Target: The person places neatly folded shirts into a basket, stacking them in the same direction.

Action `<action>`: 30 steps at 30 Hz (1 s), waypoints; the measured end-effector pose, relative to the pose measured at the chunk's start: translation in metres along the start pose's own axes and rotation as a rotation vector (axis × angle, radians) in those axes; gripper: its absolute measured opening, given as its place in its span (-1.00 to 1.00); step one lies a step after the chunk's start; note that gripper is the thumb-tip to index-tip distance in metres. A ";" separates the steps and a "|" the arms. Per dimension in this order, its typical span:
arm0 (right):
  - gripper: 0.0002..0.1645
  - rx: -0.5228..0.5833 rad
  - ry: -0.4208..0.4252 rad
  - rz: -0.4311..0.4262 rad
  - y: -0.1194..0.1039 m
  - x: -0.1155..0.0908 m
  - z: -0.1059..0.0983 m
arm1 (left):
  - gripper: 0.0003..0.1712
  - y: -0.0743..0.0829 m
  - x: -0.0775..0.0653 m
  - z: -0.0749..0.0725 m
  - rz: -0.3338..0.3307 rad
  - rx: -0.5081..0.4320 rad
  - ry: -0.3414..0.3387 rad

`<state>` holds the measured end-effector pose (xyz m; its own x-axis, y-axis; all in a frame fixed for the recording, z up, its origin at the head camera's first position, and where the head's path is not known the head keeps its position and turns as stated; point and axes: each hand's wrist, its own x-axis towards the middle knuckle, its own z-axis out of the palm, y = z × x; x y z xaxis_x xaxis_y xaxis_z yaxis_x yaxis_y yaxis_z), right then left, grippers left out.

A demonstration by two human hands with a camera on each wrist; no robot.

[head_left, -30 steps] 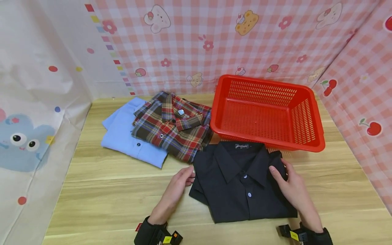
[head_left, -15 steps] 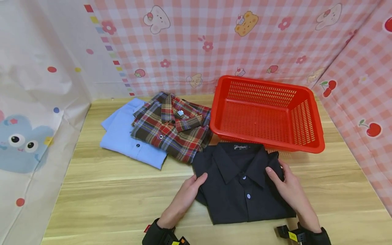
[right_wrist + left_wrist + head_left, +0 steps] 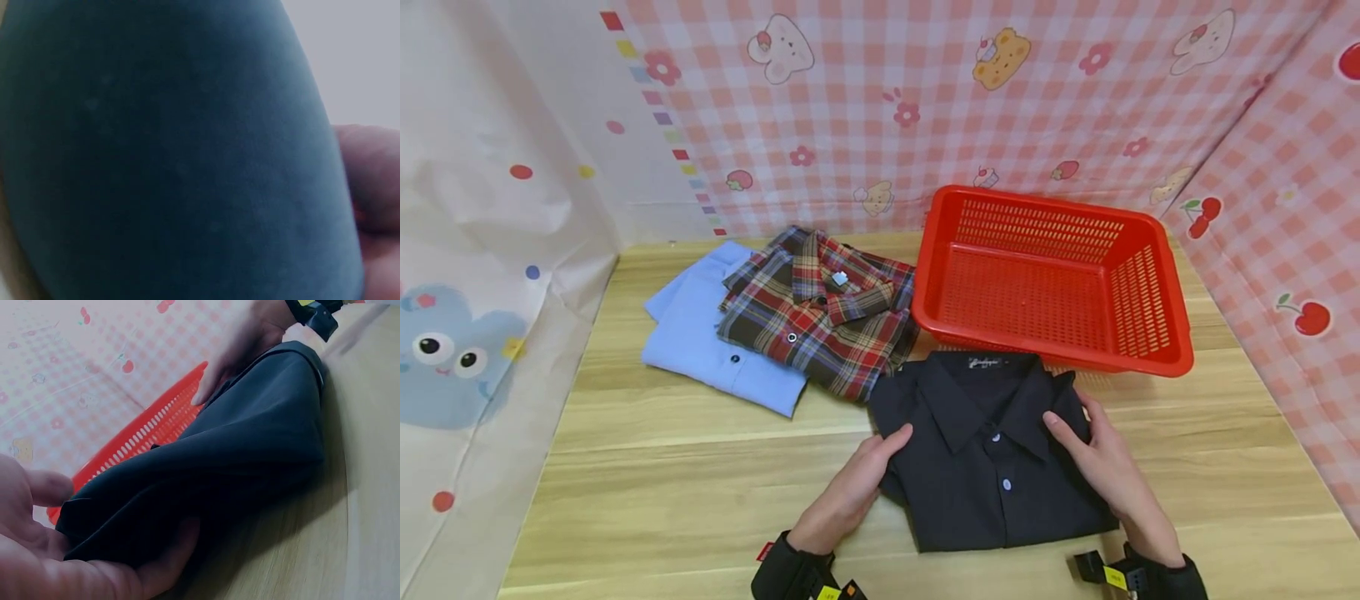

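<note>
A folded black shirt, collar toward the back, lies between both hands in front of the red basket. My left hand grips its left edge, thumb on top and fingers underneath; the left wrist view shows the black cloth between thumb and fingers. On the opposite edge my right hand holds the shirt with the thumb on top, its other fingers partly hidden at the side and below. Dark cloth fills most of the right wrist view, with part of the hand at the right.
A red plastic basket with slotted walls stands behind the black shirt. To its left a folded plaid shirt overlaps a folded light blue shirt. Patterned cloth walls border the wooden table at the back and sides.
My left hand has moved right from beside the black shirt and taken hold of its left edge. The right hand keeps its hold, shifting slightly left. Basket and other shirts stay put.
</note>
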<state>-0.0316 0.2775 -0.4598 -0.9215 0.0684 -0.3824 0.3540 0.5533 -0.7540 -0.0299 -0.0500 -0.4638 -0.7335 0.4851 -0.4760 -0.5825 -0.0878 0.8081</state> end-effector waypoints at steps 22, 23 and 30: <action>0.07 0.151 -0.043 -0.051 0.001 -0.002 0.002 | -0.25 -0.006 0.003 0.011 -0.019 -0.220 0.053; 0.07 0.167 -0.045 -0.057 0.001 -0.002 0.001 | -0.27 -0.006 0.002 0.012 -0.013 -0.211 0.061; 0.07 0.222 -0.037 -0.081 -0.003 -0.011 -0.002 | -0.34 -0.007 -0.002 0.016 0.055 -0.104 0.083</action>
<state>-0.0232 0.2769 -0.4525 -0.9433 -0.0018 -0.3319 0.3091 0.3593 -0.8805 -0.0186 -0.0364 -0.4625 -0.7895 0.4035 -0.4626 -0.5704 -0.2036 0.7958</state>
